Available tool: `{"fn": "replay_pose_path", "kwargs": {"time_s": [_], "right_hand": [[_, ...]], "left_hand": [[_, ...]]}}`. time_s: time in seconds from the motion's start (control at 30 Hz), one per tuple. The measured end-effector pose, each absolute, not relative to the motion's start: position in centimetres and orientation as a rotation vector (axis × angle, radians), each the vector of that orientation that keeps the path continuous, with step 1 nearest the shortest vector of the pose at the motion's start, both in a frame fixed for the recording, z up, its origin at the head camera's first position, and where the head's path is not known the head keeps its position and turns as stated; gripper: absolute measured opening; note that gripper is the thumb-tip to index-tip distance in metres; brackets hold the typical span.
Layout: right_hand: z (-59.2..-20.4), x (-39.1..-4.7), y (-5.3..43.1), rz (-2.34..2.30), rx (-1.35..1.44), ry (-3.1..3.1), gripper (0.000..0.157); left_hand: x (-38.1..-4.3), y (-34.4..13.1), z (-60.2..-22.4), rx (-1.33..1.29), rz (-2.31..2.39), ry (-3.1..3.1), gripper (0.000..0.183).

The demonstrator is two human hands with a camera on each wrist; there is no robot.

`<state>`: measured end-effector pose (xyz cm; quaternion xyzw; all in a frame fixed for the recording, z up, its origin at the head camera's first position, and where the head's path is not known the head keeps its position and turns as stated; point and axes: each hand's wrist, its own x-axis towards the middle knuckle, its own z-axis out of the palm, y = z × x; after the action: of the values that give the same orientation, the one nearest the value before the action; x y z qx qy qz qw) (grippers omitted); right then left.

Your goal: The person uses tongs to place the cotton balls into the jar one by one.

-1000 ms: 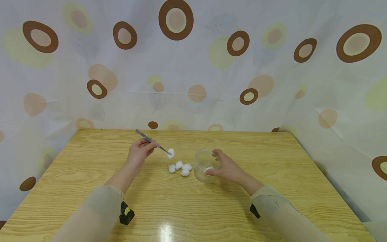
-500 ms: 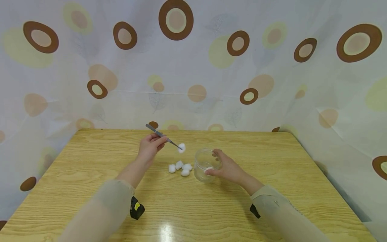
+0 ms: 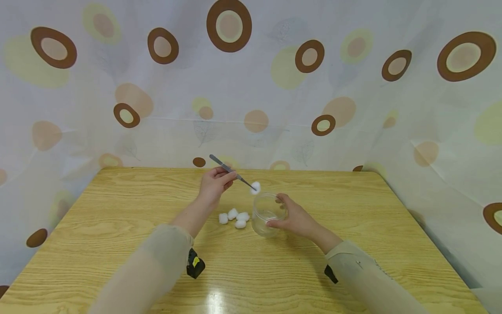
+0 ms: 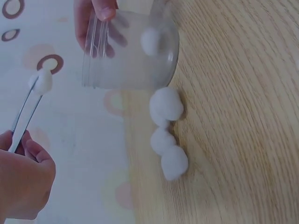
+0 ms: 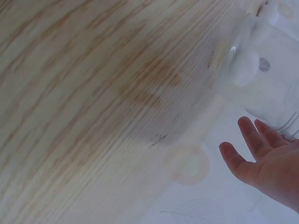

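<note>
Left hand (image 3: 213, 187) pinches tweezers (image 3: 222, 164); white ball (image 3: 256, 187) clamped in tips, beyond fingers (image 3: 228, 177), near clear jar (image 3: 259, 223); right hand (image 3: 296, 219) grips jar's side.

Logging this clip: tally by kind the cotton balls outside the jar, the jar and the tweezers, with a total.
Cotton balls outside the jar: 5 (4 on the table, 1 in the tweezers)
Jar: 1
Tweezers: 1
Total: 7
</note>
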<state>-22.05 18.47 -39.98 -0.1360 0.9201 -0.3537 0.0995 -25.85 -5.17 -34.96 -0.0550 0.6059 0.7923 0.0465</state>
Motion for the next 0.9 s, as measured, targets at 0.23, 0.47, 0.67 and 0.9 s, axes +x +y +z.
{"fn": "replay_pose_path", "kwargs": {"time_s": [0.23,0.47,0.67,0.9], "right_hand": [[-39.8,-22.0,18.4,-1.061,-0.395,2.704,0.095],[-39.9,-22.1,18.5,-1.069,-0.401,2.698,0.096],[-40.1,-22.2,18.6,-1.081,-0.394,2.695,0.096],[-40.2,-22.3,18.7,-1.076,-0.395,2.702,0.094]], "left_hand": [[-25.9,-3.7,-34.8,-0.137,2.419,1.846,0.026],[-26.1,-3.0,-35.2,-0.126,2.429,1.849,0.027],[-26.1,-2.3,-35.2,-0.132,2.42,1.873,0.028],[-26.0,-1.7,-35.5,-0.128,2.392,1.881,0.031]]}}
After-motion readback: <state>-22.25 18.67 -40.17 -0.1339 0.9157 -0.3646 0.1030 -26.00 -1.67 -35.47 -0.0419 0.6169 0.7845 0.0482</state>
